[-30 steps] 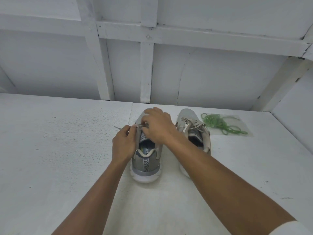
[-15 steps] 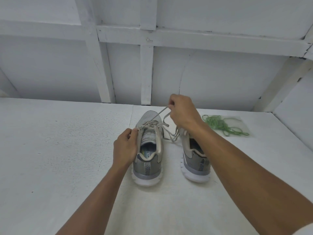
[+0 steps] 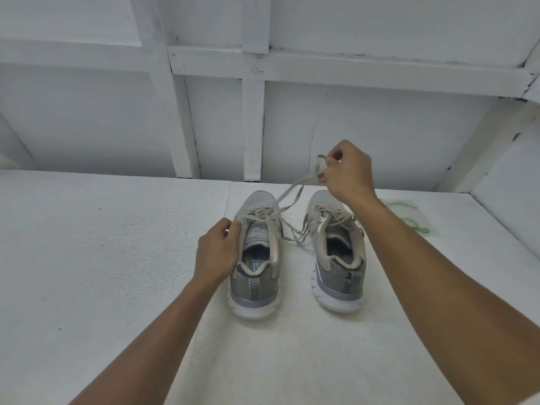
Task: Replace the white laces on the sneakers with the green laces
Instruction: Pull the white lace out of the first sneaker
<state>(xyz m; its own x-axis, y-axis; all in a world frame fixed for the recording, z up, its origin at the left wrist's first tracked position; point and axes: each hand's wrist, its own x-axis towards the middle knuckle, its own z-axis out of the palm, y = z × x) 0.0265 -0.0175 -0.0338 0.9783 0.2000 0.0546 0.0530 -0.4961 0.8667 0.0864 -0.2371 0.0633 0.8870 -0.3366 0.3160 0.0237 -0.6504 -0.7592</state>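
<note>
Left hand [image 3: 217, 252] grips the centre sneaker [image 3: 257, 290] by its eyelet edge, right hand [image 3: 347, 171] pinches its white lace [image 3: 292, 197] lifted above, second sneaker [image 3: 339, 276] just right, green laces [image 3: 419, 228] mid-right behind the forearm, all on a rough white counter [image 3: 102, 258] against a white timber-framed wall [image 3: 254, 127]

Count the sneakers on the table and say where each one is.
2. The left sneaker stands by the left hand, which grips its upper edge. The right sneaker stands apart beside it, below the right hand, which pinches the white lace. Nothing suggests a hidden one.
</note>
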